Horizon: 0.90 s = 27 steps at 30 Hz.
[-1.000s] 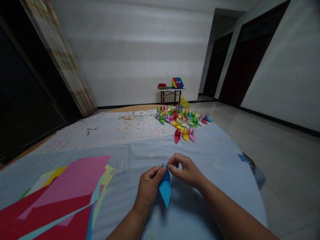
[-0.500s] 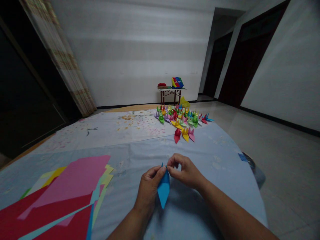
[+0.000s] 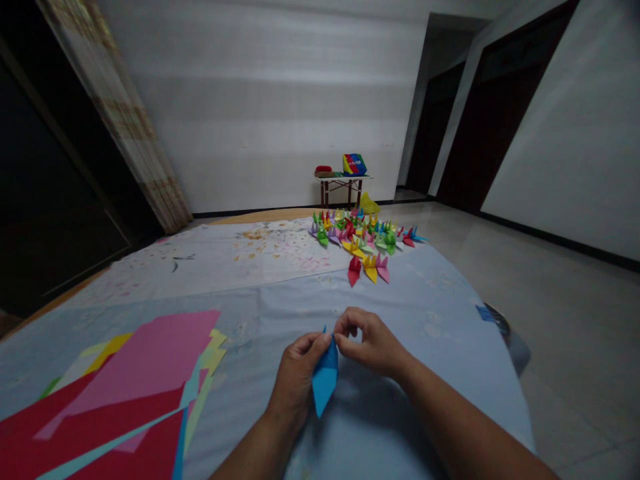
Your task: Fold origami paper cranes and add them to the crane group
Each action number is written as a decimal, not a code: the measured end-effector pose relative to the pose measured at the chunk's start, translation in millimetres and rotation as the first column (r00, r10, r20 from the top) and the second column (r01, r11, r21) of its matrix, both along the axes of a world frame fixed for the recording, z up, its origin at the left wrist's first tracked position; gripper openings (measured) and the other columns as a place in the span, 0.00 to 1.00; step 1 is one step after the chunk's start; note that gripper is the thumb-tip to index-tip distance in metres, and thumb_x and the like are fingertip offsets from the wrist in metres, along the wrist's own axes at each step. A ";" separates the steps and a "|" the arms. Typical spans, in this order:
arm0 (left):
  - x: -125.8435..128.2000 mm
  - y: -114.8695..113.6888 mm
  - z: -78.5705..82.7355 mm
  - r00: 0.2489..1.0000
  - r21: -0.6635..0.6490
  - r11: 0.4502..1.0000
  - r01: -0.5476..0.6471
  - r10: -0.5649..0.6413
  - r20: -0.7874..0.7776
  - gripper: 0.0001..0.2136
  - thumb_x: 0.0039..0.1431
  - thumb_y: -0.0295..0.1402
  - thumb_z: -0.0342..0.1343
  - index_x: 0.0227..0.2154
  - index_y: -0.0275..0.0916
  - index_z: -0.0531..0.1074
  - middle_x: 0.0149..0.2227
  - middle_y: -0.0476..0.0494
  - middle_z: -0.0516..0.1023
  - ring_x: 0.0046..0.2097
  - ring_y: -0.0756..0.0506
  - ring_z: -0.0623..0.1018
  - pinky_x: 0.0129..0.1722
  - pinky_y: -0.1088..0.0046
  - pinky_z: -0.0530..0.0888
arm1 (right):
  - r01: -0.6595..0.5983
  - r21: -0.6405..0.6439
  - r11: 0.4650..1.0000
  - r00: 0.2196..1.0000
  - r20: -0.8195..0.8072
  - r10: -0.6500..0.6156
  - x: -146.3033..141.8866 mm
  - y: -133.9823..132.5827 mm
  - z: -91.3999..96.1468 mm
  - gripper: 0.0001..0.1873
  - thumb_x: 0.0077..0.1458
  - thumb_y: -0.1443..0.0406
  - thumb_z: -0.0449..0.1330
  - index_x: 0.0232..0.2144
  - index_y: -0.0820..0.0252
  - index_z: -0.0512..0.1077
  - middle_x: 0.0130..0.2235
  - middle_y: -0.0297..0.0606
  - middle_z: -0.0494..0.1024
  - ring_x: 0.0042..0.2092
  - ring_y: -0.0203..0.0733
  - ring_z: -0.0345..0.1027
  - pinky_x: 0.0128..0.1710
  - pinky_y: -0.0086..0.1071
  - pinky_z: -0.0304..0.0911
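Both hands meet over the pale blue sheet (image 3: 430, 313) spread on the floor. My left hand (image 3: 297, 380) grips a folded blue paper piece (image 3: 324, 383) that hangs point down, its fingers closed on the upper edge. My right hand (image 3: 367, 343) pinches the top tip of the same blue piece with thumb and fingers. A spread of flat coloured sheets (image 3: 140, 380), pink and red on top, lies to the left of my hands.
Farther back on the cloth stands a cluster of folded paper cranes (image 3: 363, 243) in many colours. A small table (image 3: 343, 187) with a colourful box (image 3: 355, 164) stands at the white wall. A curtain (image 3: 120, 120) hangs at left; dark doorways open at right.
The lower point of the blue paper has swung a little to the left between my hands. The hands themselves have hardly moved.
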<state>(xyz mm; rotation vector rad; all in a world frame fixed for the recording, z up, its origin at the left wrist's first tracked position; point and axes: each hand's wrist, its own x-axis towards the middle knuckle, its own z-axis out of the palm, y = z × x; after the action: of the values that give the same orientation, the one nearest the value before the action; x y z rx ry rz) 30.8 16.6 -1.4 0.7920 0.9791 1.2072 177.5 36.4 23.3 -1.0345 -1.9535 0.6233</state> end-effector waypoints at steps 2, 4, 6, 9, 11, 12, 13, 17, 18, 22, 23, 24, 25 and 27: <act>0.3 -0.1 0.0 1.000 -0.011 1.000 0.000 0.000 0.015 0.11 0.37 0.38 0.65 0.23 0.35 0.76 0.19 0.54 0.71 0.22 0.55 0.65 0.24 0.80 0.62 | -0.001 0.001 1.000 1.000 0.001 0.001 -0.5 -0.1 -0.2 0.03 0.43 0.71 0.57 0.23 0.61 0.68 0.24 0.31 0.68 0.27 0.32 0.60 0.28 0.26 0.57; 0.6 -0.3 0.6 1.000 -0.019 1.000 0.001 0.000 0.016 0.12 0.37 0.38 0.65 0.24 0.35 0.76 0.20 0.53 0.71 0.22 0.55 0.65 0.24 0.80 0.61 | -0.002 -0.001 1.000 1.000 0.002 0.002 -0.7 -0.2 -0.1 0.02 0.43 0.71 0.57 0.23 0.61 0.68 0.24 0.31 0.68 0.27 0.32 0.60 0.28 0.26 0.57; 1.1 -0.5 1.6 1.000 -0.028 1.000 -0.006 0.006 0.009 0.13 0.36 0.38 0.65 0.24 0.35 0.76 0.19 0.53 0.71 0.22 0.55 0.65 0.23 0.80 0.61 | -0.001 -0.004 1.000 1.000 0.003 0.001 -0.9 -0.3 0.2 0.03 0.43 0.71 0.57 0.23 0.61 0.68 0.24 0.31 0.68 0.27 0.32 0.60 0.28 0.26 0.58; 1.8 -0.3 2.5 1.000 -0.037 0.999 -0.028 0.028 0.005 0.14 0.34 0.39 0.66 0.24 0.34 0.75 0.18 0.53 0.71 0.21 0.54 0.65 0.22 0.80 0.61 | -0.002 -0.006 1.000 1.000 0.005 0.002 -1.2 -0.6 0.8 0.03 0.43 0.72 0.57 0.23 0.60 0.68 0.24 0.31 0.69 0.27 0.32 0.60 0.28 0.26 0.58; 1.7 0.4 1.5 0.999 -0.039 0.998 -0.040 0.040 0.005 0.14 0.33 0.39 0.66 0.23 0.34 0.75 0.19 0.52 0.71 0.21 0.54 0.65 0.22 0.79 0.61 | -0.005 -0.005 1.000 1.000 0.009 0.005 -1.8 -0.9 0.8 0.03 0.43 0.72 0.57 0.23 0.60 0.68 0.24 0.31 0.69 0.27 0.32 0.60 0.28 0.26 0.58; 1.4 0.9 0.6 0.999 -0.036 0.998 -0.044 0.044 0.007 0.15 0.32 0.38 0.67 0.23 0.34 0.75 0.19 0.52 0.71 0.21 0.54 0.66 0.22 0.79 0.62 | -0.006 -0.005 1.000 1.000 0.013 0.006 -2.2 -1.1 0.6 0.03 0.43 0.72 0.57 0.23 0.61 0.68 0.24 0.31 0.69 0.27 0.32 0.60 0.28 0.26 0.58; 1.1 1.4 -0.5 0.999 -0.031 0.999 -0.045 0.045 0.007 0.14 0.32 0.38 0.67 0.23 0.34 0.75 0.19 0.52 0.71 0.22 0.54 0.66 0.22 0.79 0.62 | -0.007 -0.005 1.000 1.000 0.016 0.007 -2.6 -1.2 0.3 0.03 0.43 0.72 0.57 0.23 0.61 0.68 0.24 0.31 0.69 0.27 0.32 0.60 0.28 0.26 0.57; -0.2 2.5 -3.9 0.999 -0.003 0.999 -0.036 0.036 0.001 0.13 0.35 0.37 0.66 0.23 0.34 0.74 0.20 0.52 0.71 0.22 0.54 0.65 0.22 0.80 0.62 | -0.011 -0.003 1.000 1.000 0.020 0.011 -3.7 -0.7 -1.5 0.03 0.43 0.72 0.57 0.23 0.61 0.69 0.24 0.31 0.69 0.27 0.32 0.60 0.28 0.26 0.57; -0.4 2.5 -4.0 1.000 -0.001 1.000 -0.028 0.028 0.000 0.13 0.36 0.37 0.66 0.23 0.34 0.74 0.19 0.53 0.70 0.22 0.55 0.65 0.23 0.80 0.62 | -0.009 -0.009 1.000 1.000 0.014 0.009 -3.5 -0.3 -2.0 0.03 0.43 0.72 0.57 0.23 0.61 0.69 0.24 0.31 0.69 0.27 0.32 0.60 0.28 0.26 0.57; -0.3 3.1 -3.8 1.000 0.024 0.999 0.026 -0.027 0.010 0.12 0.40 0.39 0.64 0.25 0.35 0.75 0.21 0.52 0.71 0.23 0.54 0.66 0.25 0.79 0.63 | 0.019 -0.071 0.997 0.999 -0.033 -0.021 -0.7 2.9 -3.3 0.02 0.45 0.69 0.57 0.23 0.61 0.69 0.23 0.31 0.69 0.26 0.32 0.60 0.27 0.25 0.57; -0.4 3.5 -4.0 0.999 0.031 0.999 0.032 -0.032 0.010 0.13 0.40 0.39 0.64 0.26 0.35 0.75 0.21 0.52 0.71 0.23 0.54 0.66 0.25 0.79 0.64 | 0.023 -0.093 0.995 0.999 -0.046 -0.027 0.3 3.9 -3.5 0.02 0.46 0.69 0.57 0.24 0.62 0.69 0.23 0.31 0.69 0.26 0.32 0.60 0.27 0.25 0.57; -0.6 3.9 -4.3 0.999 0.035 0.999 0.032 -0.032 0.005 0.13 0.40 0.39 0.64 0.26 0.35 0.75 0.21 0.52 0.71 0.23 0.54 0.66 0.25 0.79 0.63 | 0.024 -0.114 0.993 0.998 -0.062 -0.031 1.3 4.7 -3.5 0.03 0.47 0.68 0.56 0.24 0.62 0.70 0.24 0.31 0.69 0.26 0.32 0.60 0.27 0.25 0.57; -0.8 4.4 -4.6 1.000 0.035 0.999 0.027 -0.027 -0.002 0.13 0.40 0.39 0.64 0.26 0.35 0.75 0.21 0.52 0.71 0.23 0.54 0.66 0.25 0.79 0.63 | 0.025 -0.131 0.991 0.996 -0.077 -0.035 2.3 5.5 -3.4 0.04 0.48 0.67 0.56 0.25 0.62 0.70 0.24 0.32 0.70 0.27 0.32 0.61 0.28 0.25 0.58; -1.3 5.2 -5.3 1.000 0.034 0.999 0.006 -0.006 -0.015 0.13 0.40 0.39 0.64 0.26 0.35 0.75 0.20 0.53 0.70 0.23 0.54 0.65 0.24 0.80 0.62 | 0.028 -0.143 0.989 0.994 -0.101 -0.042 3.8 6.4 -3.0 0.06 0.50 0.66 0.55 0.27 0.62 0.70 0.25 0.32 0.71 0.28 0.33 0.62 0.29 0.26 0.59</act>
<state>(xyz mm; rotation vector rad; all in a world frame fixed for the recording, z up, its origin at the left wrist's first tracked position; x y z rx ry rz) 29.4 21.8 -6.7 0.8311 0.9697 1.2170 181.3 42.8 20.3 -1.0988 -1.8183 0.7899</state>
